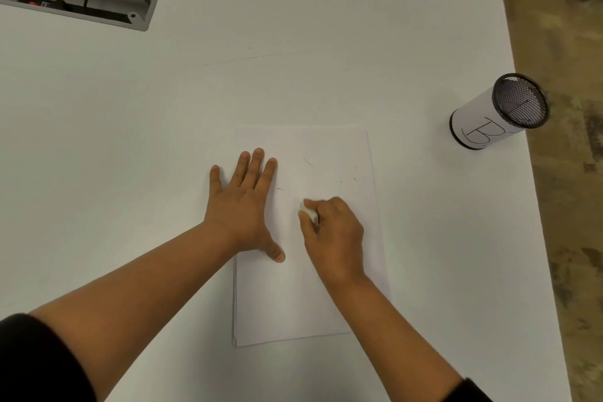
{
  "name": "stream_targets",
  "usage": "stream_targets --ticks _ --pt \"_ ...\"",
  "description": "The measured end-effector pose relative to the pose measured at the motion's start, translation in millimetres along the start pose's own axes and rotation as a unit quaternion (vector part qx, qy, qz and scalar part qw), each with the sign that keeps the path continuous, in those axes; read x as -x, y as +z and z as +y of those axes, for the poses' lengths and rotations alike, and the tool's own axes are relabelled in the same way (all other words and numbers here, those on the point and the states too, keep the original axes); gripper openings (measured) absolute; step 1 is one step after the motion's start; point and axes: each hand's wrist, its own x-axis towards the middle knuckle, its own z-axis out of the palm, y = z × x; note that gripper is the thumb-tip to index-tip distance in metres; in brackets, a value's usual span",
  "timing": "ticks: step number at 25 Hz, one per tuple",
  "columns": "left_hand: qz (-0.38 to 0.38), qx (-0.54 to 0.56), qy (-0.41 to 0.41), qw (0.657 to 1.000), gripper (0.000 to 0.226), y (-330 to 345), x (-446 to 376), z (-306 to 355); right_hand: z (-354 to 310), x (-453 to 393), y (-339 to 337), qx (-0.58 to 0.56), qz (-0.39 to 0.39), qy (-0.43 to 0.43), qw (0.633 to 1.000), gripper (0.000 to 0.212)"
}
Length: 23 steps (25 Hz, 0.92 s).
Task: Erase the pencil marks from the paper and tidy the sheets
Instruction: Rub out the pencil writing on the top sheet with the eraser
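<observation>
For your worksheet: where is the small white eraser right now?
Head view: the small white eraser is pinched in the right hand, on the white paper sheets.

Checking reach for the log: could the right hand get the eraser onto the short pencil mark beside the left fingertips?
Probably yes. The right hand grips the eraser just below that mark, bare paper between.

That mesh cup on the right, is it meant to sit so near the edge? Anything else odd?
The mesh cup stands upright close to the table's right edge, so a knock could tip it off. Otherwise only small dark specks lie on the paper.
</observation>
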Motion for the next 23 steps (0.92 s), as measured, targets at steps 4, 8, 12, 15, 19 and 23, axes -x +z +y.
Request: stream_targets --ticks 4,8,12,15,19,23 --pt "0.004 -0.002 0.001 1.000 0.149 2 -2 0 -14 -40 17 0.019 0.000 -0.052 0.998 0.017" --pt "0.004 -0.001 0.002 1.000 0.148 1 -2 0 -21 -70 30 0.022 -0.018 -0.046 0.999 0.020" --pt "0.005 0.001 0.001 1.000 0.148 2 -2 -1 -9 -51 20 0.010 0.017 -0.059 0.998 0.018" --pt "-0.002 -0.002 0.001 1.000 0.148 1 -1 0 -11 -86 20 0.032 -0.004 -0.077 0.997 0.019" --pt "-0.004 0.005 0.000 1.000 0.149 -2 0 0 -12 -106 3 -0.066 -0.007 -0.003 0.998 0.016" --pt "-0.002 0.015 0.003 1.000 0.150 -1 1 -1 9 -60 -36 -0.239 0.076 0.188 0.950 0.011"
